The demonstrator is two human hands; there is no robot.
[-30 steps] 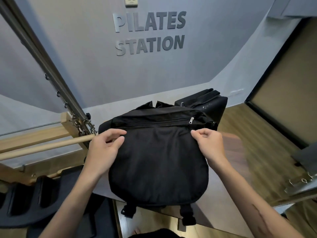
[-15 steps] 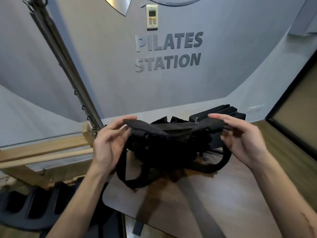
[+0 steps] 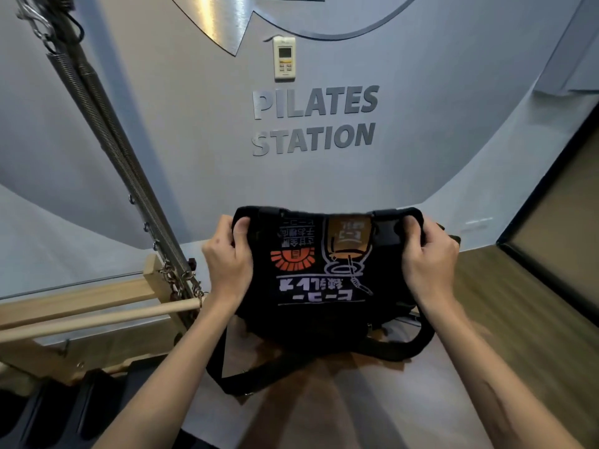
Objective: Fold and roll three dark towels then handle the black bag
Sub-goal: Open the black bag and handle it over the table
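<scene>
wooden table (image 3: 372,400) below — left hand (image 3: 227,257), right hand (image 3: 428,257) grip black bag (image 3: 324,286) top corners, strap maybe touching table.

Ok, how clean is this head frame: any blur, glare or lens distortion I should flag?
Head view: wide-angle bending curves the wall edges and floor line; bright glare streaks the metal wall logo; the wooden floor at right is motion-smeared; the black bag, held by left hand and right hand, is fairly sharp, its print readable upside down.
</scene>
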